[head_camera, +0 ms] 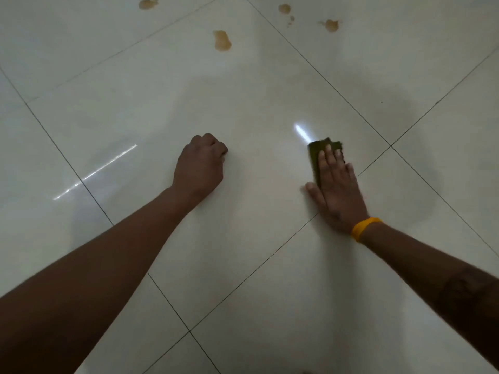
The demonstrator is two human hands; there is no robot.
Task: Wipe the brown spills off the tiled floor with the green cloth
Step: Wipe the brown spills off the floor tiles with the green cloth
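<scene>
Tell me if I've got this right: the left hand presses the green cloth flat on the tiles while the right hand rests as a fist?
Reversed: in the head view the right hand presses the green cloth flat, and the left hand rests as a fist.

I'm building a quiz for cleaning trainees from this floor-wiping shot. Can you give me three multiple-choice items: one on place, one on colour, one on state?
1. Where do the brown spills lie?
A. Under the cloth
B. On the tiles far ahead of both hands
C. Between the forearms

2. What colour is the band on the right wrist?
A. Yellow
B. Blue
C. Red

3. How is the left hand?
A. Flat, palm down
B. Closed in a fist on the floor
C. Holding the cloth

Answers:
1 B: the brown spills sit near the top of the view on the glossy white tiled floor.
2 A: the yellow wristband circles the right wrist.
3 B: the left hand is fisted; the right hand presses the folded green cloth.
</scene>
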